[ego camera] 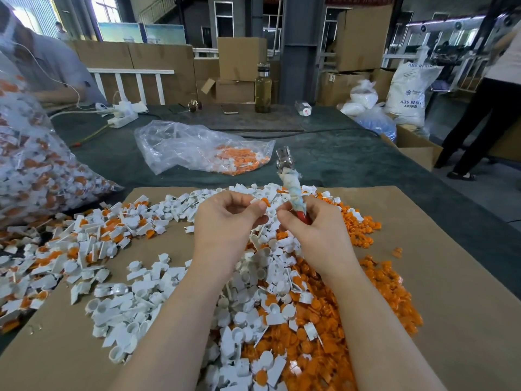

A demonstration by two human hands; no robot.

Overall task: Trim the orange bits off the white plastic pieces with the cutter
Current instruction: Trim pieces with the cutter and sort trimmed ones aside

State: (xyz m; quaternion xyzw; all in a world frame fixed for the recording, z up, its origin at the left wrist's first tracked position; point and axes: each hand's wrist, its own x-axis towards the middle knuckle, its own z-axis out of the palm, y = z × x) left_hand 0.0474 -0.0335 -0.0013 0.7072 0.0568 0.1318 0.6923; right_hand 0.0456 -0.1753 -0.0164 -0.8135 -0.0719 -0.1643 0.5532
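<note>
While pinching a white piece [263, 206], left hand [228, 221] curled.

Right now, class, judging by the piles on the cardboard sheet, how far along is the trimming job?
Done: a heap of loose orange plastic bits lies at the right, with trimmed white plastic pieces in front.
In hand: the left hand pinches a white piece with an orange bit; the right hand grips the cloth-wrapped metal cutter.
Left: untrimmed pieces at the left and a full clear plastic bag.
</note>
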